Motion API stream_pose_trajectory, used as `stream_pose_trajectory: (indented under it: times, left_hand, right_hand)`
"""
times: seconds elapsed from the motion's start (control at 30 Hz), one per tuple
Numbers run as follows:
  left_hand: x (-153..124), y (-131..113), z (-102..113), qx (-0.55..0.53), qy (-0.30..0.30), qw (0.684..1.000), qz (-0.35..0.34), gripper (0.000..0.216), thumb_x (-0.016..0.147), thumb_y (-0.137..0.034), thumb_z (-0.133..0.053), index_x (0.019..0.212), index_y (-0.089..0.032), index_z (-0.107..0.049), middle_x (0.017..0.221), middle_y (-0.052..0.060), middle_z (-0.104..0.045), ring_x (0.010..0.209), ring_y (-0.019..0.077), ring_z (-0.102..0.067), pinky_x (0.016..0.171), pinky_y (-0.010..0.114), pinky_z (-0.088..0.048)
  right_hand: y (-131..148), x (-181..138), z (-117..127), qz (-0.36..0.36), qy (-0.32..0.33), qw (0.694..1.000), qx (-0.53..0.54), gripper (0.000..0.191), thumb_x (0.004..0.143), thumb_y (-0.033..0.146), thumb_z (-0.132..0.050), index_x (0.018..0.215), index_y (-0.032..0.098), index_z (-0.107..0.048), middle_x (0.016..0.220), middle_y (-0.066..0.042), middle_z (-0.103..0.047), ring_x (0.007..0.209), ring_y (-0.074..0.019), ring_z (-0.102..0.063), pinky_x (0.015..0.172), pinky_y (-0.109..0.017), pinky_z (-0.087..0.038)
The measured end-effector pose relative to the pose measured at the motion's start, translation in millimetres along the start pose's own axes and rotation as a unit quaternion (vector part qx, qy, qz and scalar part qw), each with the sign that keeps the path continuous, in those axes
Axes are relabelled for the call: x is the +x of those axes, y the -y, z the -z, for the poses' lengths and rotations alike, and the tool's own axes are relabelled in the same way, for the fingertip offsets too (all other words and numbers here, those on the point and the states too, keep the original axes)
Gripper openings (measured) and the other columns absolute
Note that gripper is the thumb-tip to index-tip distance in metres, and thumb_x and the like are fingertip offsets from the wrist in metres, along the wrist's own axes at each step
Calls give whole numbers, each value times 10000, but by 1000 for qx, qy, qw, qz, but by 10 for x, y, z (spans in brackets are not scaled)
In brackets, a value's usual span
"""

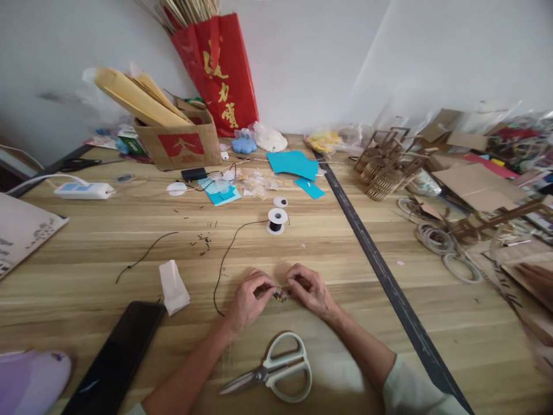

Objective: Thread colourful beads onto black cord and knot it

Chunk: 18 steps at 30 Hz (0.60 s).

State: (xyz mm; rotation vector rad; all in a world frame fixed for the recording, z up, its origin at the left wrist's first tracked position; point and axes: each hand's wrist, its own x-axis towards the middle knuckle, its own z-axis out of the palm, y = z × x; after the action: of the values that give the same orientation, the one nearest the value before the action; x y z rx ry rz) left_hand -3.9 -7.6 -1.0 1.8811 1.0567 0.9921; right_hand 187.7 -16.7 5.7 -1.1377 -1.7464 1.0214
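A wood-grain surface (332,248) has a tall red bag (228,75) at its back. A dark phone (116,357) lies front left; pale-handled scissors (276,372) lie nearest the viewer. Beyond them, the left hand (253,297) and right hand (310,291) face each other, fingertips pinched; what they grip is too small to tell. A spool (277,221) trails black cord (222,262) towards the left wrist. Tiny multicoloured beads (280,297) cluster between the hands.

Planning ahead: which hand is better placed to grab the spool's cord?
Probably the left hand: the black cord curves from the spool down beside its wrist, while the right hand sits beyond the colored pieces.
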Motion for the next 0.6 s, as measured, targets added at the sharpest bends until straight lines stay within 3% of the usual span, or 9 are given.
stream_pose_trajectory:
  times: [0.33, 0.6]
  left_hand:
    - [-5, -19, 39, -42, -7, 995, 89, 92, 787, -198, -595, 717, -156, -637, 704, 21, -626, 679, 146, -574, 659, 247, -460]
    - [49, 55, 120, -214, -44, 959, 178, 140, 747, -281, -668, 728, -146, -636, 682, 15, -657, 686, 146, -599, 670, 247, -466]
  right_hand:
    - [-50, 15, -11, -43, -9, 999, 27, 182, 863, 334, -544, 835, 154, -556, 644, 8, -501, 537, -98, -442, 480, -198, -348]
    - [-111, 35, 15, -55, -17, 998, 12, 186, 842, 321, -552, 777, 148, -565, 653, 8, -521, 565, -98, -435, 522, -211, -345]
